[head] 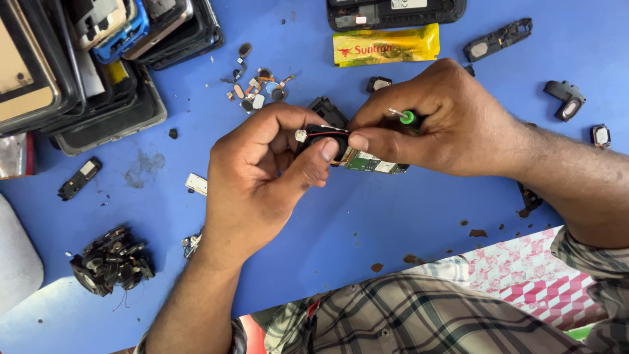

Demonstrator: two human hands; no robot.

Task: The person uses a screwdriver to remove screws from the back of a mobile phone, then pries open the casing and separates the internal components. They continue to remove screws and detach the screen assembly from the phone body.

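**Two hands on one small speaker part above blue worktop**

One black round speaker (pixel 325 139) with red and black wires is pinched between thumb and fingers of the left hand (pixel 262 180), held above the middle of the worktop (pixel 367 223). One green circuit board (pixel 373 162) is seen just beneath it, touching the right thumb. The right hand (pixel 452 121) is closed around one green-tipped tool (pixel 406 117), its thumb pressed against the speaker.

One yellow foil pouch (pixel 386 46) is laid flat at the top, with one black phone frame (pixel 393 12) above it. One stack of phone housings (pixel 85 59) is piled top left; the count cannot be told. One heap of black speaker modules (pixel 108 259) is set lower left; count unclear. A cluster of small round parts (pixel 259 88) is scattered above the hands. Three loose black modules (pixel 567 99) are seen at right. No containers are in view; everything is laid directly on the worktop.
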